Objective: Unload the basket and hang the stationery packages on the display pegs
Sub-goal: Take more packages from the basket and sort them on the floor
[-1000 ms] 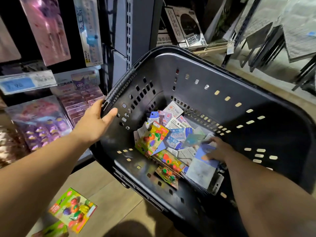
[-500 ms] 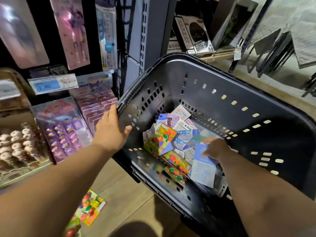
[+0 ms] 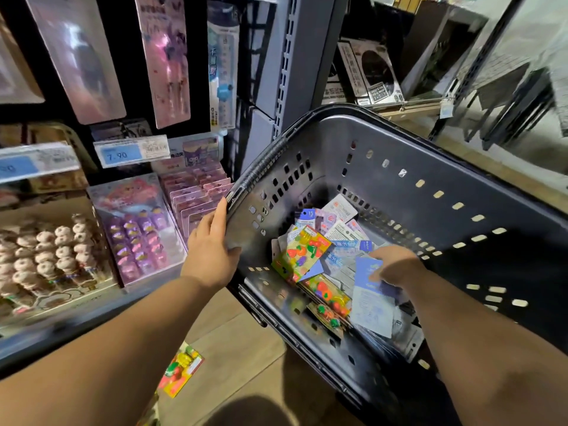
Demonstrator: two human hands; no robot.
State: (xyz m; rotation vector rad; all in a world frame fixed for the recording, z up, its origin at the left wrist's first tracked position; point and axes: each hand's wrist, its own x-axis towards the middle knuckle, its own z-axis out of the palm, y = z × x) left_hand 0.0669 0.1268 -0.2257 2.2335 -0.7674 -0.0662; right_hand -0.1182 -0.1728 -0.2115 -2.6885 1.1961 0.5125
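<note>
A dark plastic basket point(image 3: 436, 167) is tilted toward me, with several stationery packages heaped in its bottom. My left hand point(image 3: 212, 250) grips the basket's left rim just below the ribbed handle point(image 3: 261, 167). Inside the basket, my right hand point(image 3: 396, 264) pinches a blue-and-white package point(image 3: 370, 305) lifted off the pile. A colourful fruit-print package point(image 3: 302, 253) lies on top of the heap to its left. More fruit-print packs point(image 3: 330, 298) lie under it.
Display shelves on the left carry hanging pink and purple packages point(image 3: 163, 56), a 7.90 price tag point(image 3: 130, 152) and trays of small items point(image 3: 138, 232). A fruit-print package point(image 3: 181, 370) lies on the wooden floor below. A grey shelf upright point(image 3: 292, 56) stands behind the basket.
My right hand has raised the blue-and-white package a little from the pile. The view has swung so the shelves show more on the left; my left hand stays on the rim.
</note>
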